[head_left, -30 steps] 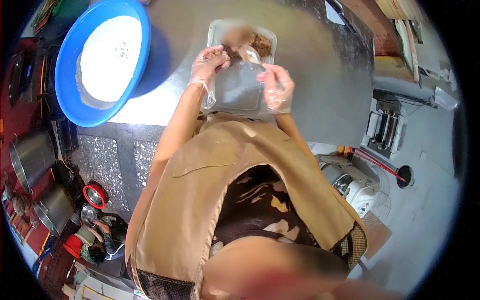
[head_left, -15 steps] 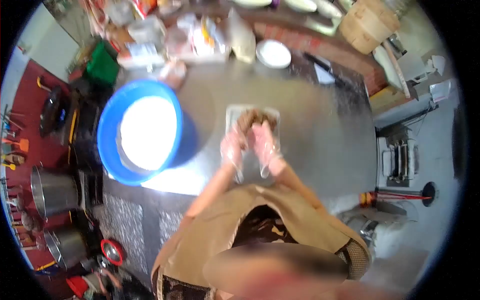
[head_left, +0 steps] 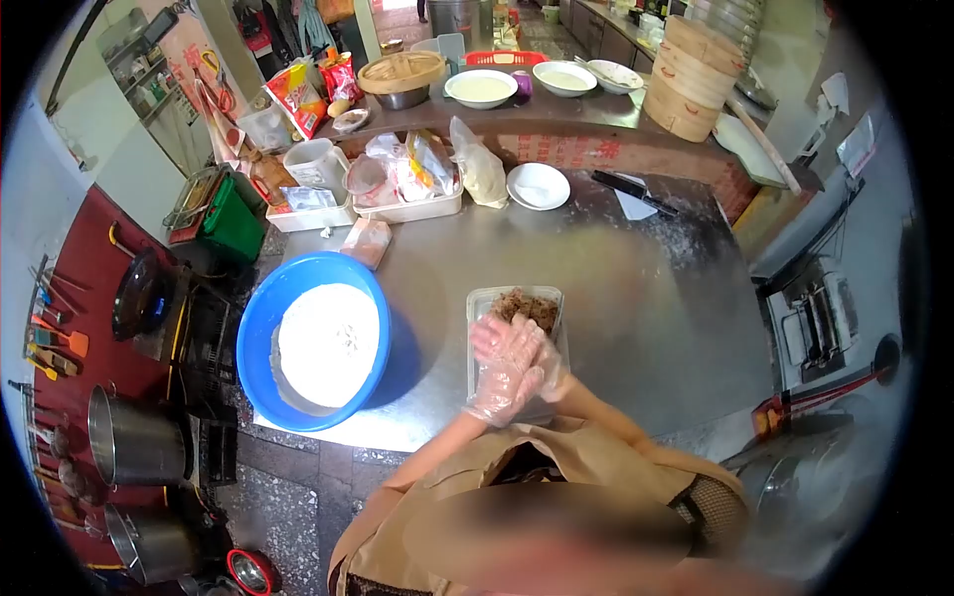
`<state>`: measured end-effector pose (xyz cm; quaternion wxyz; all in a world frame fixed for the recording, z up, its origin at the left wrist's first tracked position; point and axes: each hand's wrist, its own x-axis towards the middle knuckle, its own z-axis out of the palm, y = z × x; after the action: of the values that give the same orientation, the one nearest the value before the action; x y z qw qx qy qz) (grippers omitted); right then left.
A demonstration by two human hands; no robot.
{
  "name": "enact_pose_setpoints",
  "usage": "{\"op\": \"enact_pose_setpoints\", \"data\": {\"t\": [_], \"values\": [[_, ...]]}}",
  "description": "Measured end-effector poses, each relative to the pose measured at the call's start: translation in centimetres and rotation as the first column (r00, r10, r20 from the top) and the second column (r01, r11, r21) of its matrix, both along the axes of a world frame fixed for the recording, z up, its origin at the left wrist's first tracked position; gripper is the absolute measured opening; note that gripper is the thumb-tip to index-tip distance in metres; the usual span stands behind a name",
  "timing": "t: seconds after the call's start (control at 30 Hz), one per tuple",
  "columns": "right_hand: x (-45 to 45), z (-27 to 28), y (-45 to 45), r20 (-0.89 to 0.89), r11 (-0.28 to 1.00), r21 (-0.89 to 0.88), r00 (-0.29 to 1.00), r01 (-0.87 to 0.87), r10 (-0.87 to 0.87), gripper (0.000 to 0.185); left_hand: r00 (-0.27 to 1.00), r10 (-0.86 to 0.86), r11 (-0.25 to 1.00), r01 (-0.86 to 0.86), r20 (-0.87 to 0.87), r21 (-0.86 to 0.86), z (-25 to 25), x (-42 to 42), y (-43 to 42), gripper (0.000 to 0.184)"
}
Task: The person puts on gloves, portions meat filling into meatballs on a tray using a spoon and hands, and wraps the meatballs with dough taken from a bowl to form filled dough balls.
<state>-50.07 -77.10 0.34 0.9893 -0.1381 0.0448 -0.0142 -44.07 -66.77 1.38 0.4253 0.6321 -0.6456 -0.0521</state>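
A clear plastic container (head_left: pixel 474 304) stands on the metal table, with brown crumbly filling (head_left: pixel 527 308) at its far end. Both hands wear clear plastic gloves and are pressed together over the near part of the container. My left hand (head_left: pixel 505 372) lies across the front, its fingers closed against the other hand. Partly behind it is my right hand (head_left: pixel 547 368), with its fingers mostly covered. Whatever is between the palms, if anything, is hidden. No spoon shows in either hand.
Left of the container stands a blue basin (head_left: pixel 253 343) of white flour (head_left: pixel 328 343). White trays (head_left: pixel 407 210) with bags, a white bowl (head_left: pixel 538 187) and a dark knife (head_left: pixel 636 192) lie along the back of the metal table (head_left: pixel 656 328). Steamer baskets (head_left: pixel 691 79) stand behind.
The view has tilted up, showing more of the room. My hands, apart over the filling one second ago with a utensil in the right, have come together and now overlap nearer my body.
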Motion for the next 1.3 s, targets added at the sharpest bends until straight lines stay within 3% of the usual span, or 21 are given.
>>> {"op": "enact_pose_setpoints", "data": {"t": [0.03, 0.1, 0.17, 0.23, 0.27, 0.3, 0.37, 0.4, 0.43, 0.5, 0.57, 0.63, 0.7, 0.77, 0.8, 0.87, 1.0, 1.07, 1.13, 1.23, 1.3], "values": [[-0.1, 0.3, -0.6, -0.014, 1.000, 0.018, 1.000, -0.004, 0.004, 0.046, 1.000, -0.004, 1.000, 0.004, 0.007, -0.003, 0.0, 0.9, -0.1, 0.060], [-0.4, -0.4, -0.5, -0.035, 0.999, 0.030, 0.999, 0.013, -0.012, 0.046, 0.983, 0.053, 0.959, -0.099, 0.177, 0.266, -0.4, 3.0, -0.2, 0.055], [-0.1, -2.7, 1.1, 0.087, 0.958, 0.267, 0.993, -0.099, 0.078, 0.048, 0.953, 0.211, 0.964, -0.240, 0.217, 0.116, 2.0, 2.9, 0.7, 0.054], [-1.0, -1.2, 3.2, 0.140, 0.964, 0.222, 0.983, -0.148, 0.119, 0.050, 0.973, 0.206, 0.978, -0.200, 0.100, -0.062, 3.5, 2.3, 0.5, 0.052], [-1.5, -1.2, 3.3, 0.179, 0.989, -0.144, 0.984, 0.034, -0.008, 0.052, 0.997, 0.075, 0.990, -0.074, -0.003, -0.121, 3.3, 1.1, 0.0, 0.054], [-2.2, -1.3, 3.2, 0.238, 0.852, -0.477, 0.965, 0.217, -0.113, 0.054, 0.998, 0.053, 0.995, -0.056, -0.038, -0.085, 2.7, 0.2, 0.2, 0.054], [-3.5, -1.6, 2.0, 0.374, 0.207, -0.888, 0.907, 0.411, -0.194, 0.058, 0.956, 0.164, 0.985, -0.144, 0.243, -0.096, 1.0, -1.2, 0.4, 0.048], [-3.2, -1.8, 0.6, 0.082, 0.800, -0.573, 0.984, 0.177, -0.159, 0.065, 0.991, 0.118, 0.983, -0.125, -0.059, -0.132, -1.0, -1.1, 0.1, 0.040], [-2.8, -0.6, 0.5, -0.326, 0.991, -0.059, 0.936, 0.123, -0.135, 0.071, 0.928, 0.075, 0.978, -0.139, -0.366, -0.153, -3.4, -0.9, 0.3, 0.033], [-3.3, -1.7, 0.0, -0.245, 0.995, -0.037, 0.965, 0.091, -0.097, 0.057, 0.607, 0.209, 0.974, -0.201, -0.767, 0.106, -4.6, -0.7, 1.1, 0.027], [-5.0, -5.0, -2.6, -0.500, 0.930, -0.303, 0.796, 0.208, -0.341, 0.039, 0.861, 0.345, 0.936, -0.344, -0.373, 0.072, -5.8, 0.4, 2.4, 0.028], [-6.1, -7.4, -5.8, -0.422, 0.565, -0.824, 0.606, 0.054, -0.674, 0.044, 0.870, 0.319, 0.941, -0.243, -0.376, 0.237, -7.3, 0.9, 3.7, 0.027], [-5.1, -9.3, -8.3, -0.378, 0.448, -0.878, 0.332, 0.167, -0.864, 0.043, 0.874, 0.296, 0.911, -0.138, -0.385, 0.389, -8.3, 0.8, 4.7, 0.026], [-3.7, -10.0, -12.1, -0.565, 0.553, -0.823, 0.302, -0.134, -0.768, 0.047, 0.985, 0.094, 0.928, -0.139, 0.144, 0.345, -8.9, 0.7, 5.5, 0.025], [-2.8, -10.3, -13.3, -0.578, 0.563, -0.814, 0.303, -0.143, -0.758, 0.047, 0.977, 0.061, 0.922, -0.134, 0.204, 0.363, -9.1, 0.7, 5.6, 0.025], [-1.3, -10.9, -15.0, -0.543, 0.269, -0.715, 0.271, -0.645, -0.795, 0.047, 0.974, 0.039, 0.900, -0.131, 0.224, 0.415, -10.1, 1.0, 5.8, 0.025], [-0.5, -12.6, -14.9, -0.311, 0.006, -0.728, 0.324, -0.685, -0.893, 0.045, 0.971, -0.006, 0.875, -0.110, 0.237, 0.472, -9.8, 1.3, 6.1, 0.025], [-2.4, -11.1, -14.1, -0.167, -0.107, -0.825, 0.420, -0.554, -0.892, 0.034, 0.968, 0.062, 0.896, -0.161, 0.242, 0.413, -8.9, 0.8, 5.9, 0.025], [-4.2, -9.9, -12.9, 0.177, -0.349, -0.880, 0.457, -0.324, -0.872, 0.020, 0.964, 0.130, 0.910, -0.209, 0.231, 0.359, -7.9, 0.0, 5.4, 0.025], [-6.5, -5.1, -8.0, 0.251, -0.438, -0.877, 0.589, -0.197, -0.768, 0.010, 0.926, 0.278, 0.917, -0.335, 0.255, 0.216, -7.2, -0.7, 4.2, 0.022], [-7.6, -3.8, -4.9, 0.255, -0.388, -0.922, 0.747, -0.004, -0.614, 0.009, 0.887, 0.334, 0.933, -0.261, -0.320, 0.250, -8.2, -1.2, 3.1, 0.020]]}}
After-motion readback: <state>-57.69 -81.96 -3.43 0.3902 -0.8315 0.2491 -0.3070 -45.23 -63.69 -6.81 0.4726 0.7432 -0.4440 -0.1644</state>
